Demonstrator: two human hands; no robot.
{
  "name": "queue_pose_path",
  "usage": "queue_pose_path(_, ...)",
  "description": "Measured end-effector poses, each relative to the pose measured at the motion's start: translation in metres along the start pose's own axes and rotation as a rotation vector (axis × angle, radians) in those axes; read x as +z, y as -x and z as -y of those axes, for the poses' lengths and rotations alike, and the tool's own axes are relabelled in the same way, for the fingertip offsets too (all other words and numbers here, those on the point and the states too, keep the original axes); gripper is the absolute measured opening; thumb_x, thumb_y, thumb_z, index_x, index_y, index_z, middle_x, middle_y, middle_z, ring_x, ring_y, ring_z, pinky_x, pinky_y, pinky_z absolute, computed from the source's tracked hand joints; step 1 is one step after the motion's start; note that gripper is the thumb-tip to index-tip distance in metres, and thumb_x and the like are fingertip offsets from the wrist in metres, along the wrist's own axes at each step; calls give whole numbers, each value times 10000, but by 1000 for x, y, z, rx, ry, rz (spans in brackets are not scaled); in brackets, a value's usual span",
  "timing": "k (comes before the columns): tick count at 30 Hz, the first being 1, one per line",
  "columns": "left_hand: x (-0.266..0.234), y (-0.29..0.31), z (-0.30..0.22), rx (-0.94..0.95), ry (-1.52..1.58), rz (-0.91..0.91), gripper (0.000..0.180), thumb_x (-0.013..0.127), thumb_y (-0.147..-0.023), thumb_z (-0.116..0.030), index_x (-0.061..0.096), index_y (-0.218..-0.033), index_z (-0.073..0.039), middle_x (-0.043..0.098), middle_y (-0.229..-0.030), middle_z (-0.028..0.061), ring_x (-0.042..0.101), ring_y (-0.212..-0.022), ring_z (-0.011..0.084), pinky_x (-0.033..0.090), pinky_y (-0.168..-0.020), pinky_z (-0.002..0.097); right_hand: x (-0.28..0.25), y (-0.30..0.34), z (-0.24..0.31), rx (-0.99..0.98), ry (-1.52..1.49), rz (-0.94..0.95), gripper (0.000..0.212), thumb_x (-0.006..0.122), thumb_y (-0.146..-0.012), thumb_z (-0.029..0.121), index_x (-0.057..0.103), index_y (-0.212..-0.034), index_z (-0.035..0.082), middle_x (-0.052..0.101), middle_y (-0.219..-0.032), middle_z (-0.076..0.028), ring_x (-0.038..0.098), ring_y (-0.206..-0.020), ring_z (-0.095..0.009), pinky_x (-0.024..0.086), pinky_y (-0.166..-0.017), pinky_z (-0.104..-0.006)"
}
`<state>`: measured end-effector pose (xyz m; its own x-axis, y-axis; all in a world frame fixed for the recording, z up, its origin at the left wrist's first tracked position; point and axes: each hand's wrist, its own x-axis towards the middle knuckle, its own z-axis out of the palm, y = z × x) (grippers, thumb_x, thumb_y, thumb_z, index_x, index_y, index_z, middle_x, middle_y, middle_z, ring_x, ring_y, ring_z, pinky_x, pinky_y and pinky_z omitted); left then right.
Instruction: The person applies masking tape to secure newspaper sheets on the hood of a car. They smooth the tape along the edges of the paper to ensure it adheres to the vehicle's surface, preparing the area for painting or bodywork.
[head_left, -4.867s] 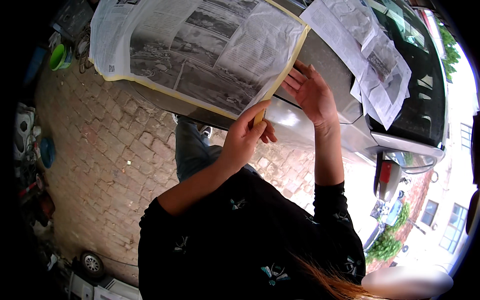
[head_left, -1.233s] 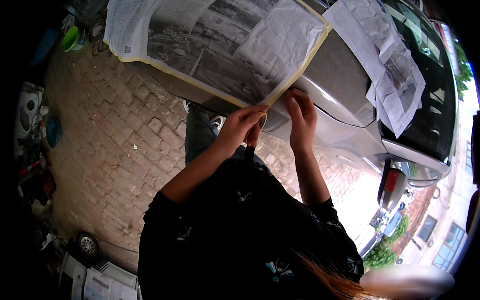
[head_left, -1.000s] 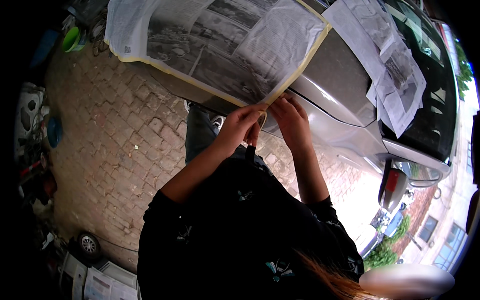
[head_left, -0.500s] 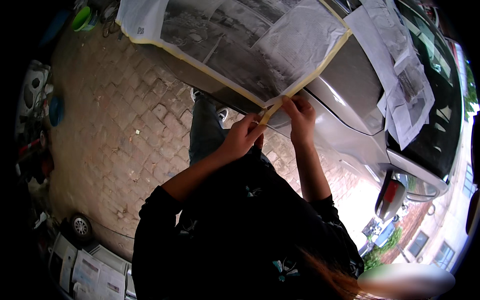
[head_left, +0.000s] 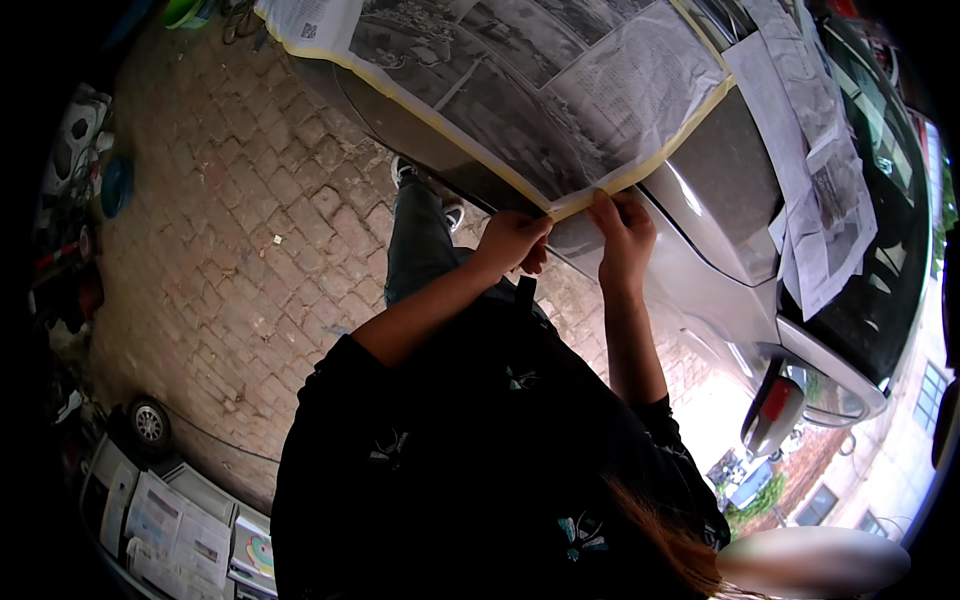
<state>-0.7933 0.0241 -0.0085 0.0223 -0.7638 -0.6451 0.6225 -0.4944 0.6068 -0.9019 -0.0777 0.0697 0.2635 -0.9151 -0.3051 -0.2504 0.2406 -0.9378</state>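
Observation:
A silver car (head_left: 700,270) fills the upper right. Newspaper sheets (head_left: 540,90) cover its side, edged with yellow masking tape (head_left: 640,170). My left hand (head_left: 512,242) pinches the paper's lower corner, where two tape strips meet. My right hand (head_left: 622,232) presses its fingertips on the tape just right of that corner. Both forearms rise from my black top. More newspaper (head_left: 815,190) lies over the windscreen area.
Brick paving (head_left: 230,250) spreads to the left. My legs and shoes (head_left: 425,190) stand beside the car. A side mirror (head_left: 772,412) juts out at lower right. A small wheel (head_left: 150,425) and stacked printed sheets (head_left: 180,525) lie at lower left. Clutter lines the left edge.
My right hand came down from the flat panel to the taped corner beside my left hand. The view has swung so the car sits higher in frame.

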Motion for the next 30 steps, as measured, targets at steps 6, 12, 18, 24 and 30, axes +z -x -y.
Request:
queue_pose_path(6,-1,-6,1,3,26,-20,366,579,-922,-278,580,-654,-29,559,-502,72,528,-361,137,397,-334,266,0,1,-3,-31,-48,5,193,676,-865,127,640,-938,-48,652,-868,-75,617,-809,-120,513,-801,-257)
queue_pose_path(12,-4,-11,-2,-1,26,32,389,591,-885,-309,562,-597,-51,560,-507,63,524,-371,133,383,-333,261,1,-1,-6,-51,-62,-19,157,673,-861,94,645,-926,-46,655,-849,-63,615,-795,-109,502,-779,-246)
queue_pose_path(18,-3,-17,-7,-54,19,15,416,579,-887,-297,550,-562,-39,522,-469,69,468,-318,139,322,-292,277,2,0,-6,-75,-4,-49,148,672,-855,78,649,-917,-54,663,-846,-57,609,-763,-95,485,-742,-228)
queue_pose_path(24,0,-12,-10,-23,49,-24,442,581,-891,-277,537,-528,-30,500,-444,70,423,-283,134,299,-288,275,2,15,1,-228,327,-93,228,650,-876,80,628,-1041,-77,675,-925,-90,634,-842,-138,494,-803,-255)
queue_pose_path(30,2,-8,-10,-30,44,-25,428,612,-897,-294,520,-558,-49,487,-438,71,425,-305,137,278,-312,292,23,35,-8,-450,181,-194,409,590,-874,-24,478,-1267,-30,610,-1154,-127,605,-1046,-199,490,-909,-330)
